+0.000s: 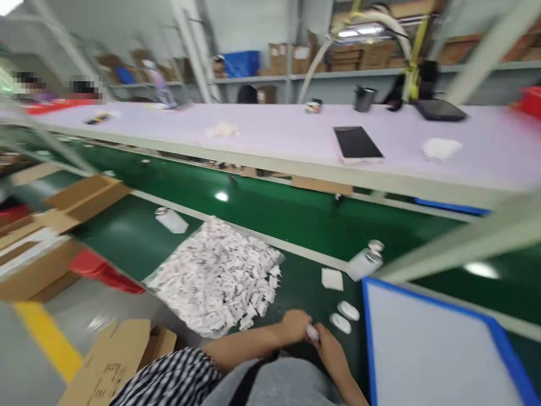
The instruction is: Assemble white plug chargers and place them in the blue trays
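My left hand and my right hand meet low in the view, close to my body. Between them is a small white oval piece, with the fingers of both hands closed around it. Just right of the hands, two similar white oval pieces lie on the dark green work surface. A white square pad lies a little behind them. Left of my hands spreads a large heap of small white parts on a clear plastic sheet.
A blue-rimmed white tray stands at right. White bottles sit near the belt. Cardboard boxes and a red bag are at left. A raised shelf holds a tablet. People are far left.
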{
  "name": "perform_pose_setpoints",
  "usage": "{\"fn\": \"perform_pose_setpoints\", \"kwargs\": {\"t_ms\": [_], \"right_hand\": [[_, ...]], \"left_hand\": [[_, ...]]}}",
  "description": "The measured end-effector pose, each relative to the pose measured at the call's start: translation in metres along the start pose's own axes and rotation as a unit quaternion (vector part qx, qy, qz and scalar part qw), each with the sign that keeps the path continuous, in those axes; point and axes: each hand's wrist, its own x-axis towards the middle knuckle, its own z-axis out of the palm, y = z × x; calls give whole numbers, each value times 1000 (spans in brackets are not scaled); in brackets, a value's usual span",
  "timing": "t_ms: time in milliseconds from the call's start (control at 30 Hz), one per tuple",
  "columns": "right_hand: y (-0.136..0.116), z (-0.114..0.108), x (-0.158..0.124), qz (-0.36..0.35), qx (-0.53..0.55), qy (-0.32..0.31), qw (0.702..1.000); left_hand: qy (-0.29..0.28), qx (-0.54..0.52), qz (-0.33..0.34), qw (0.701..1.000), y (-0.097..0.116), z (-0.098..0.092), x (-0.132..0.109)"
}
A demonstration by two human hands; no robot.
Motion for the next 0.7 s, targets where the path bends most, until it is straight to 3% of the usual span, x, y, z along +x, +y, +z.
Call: {"fn": "perform_pose_setpoints", "kwargs": {"t_ms": [100,233,500,600,700], "right_hand": [[20,-1,-26,51,31,12,998],[33,2,-37,102,59,68,991],[76,-9,-28,192,130,174,957],[85,-12,-20,190,147,195,951],[93,-15,-11,135,209,184,951]], "left_hand": [[-38,20,24,999,-4,12,-2],[-6,-6,-1,1000,-5,25,5],[-43,-41,60,996,27,31,60],[-65,-33,112,991,32,26,80],[-82,-22,167,982,33,24,97]]}}
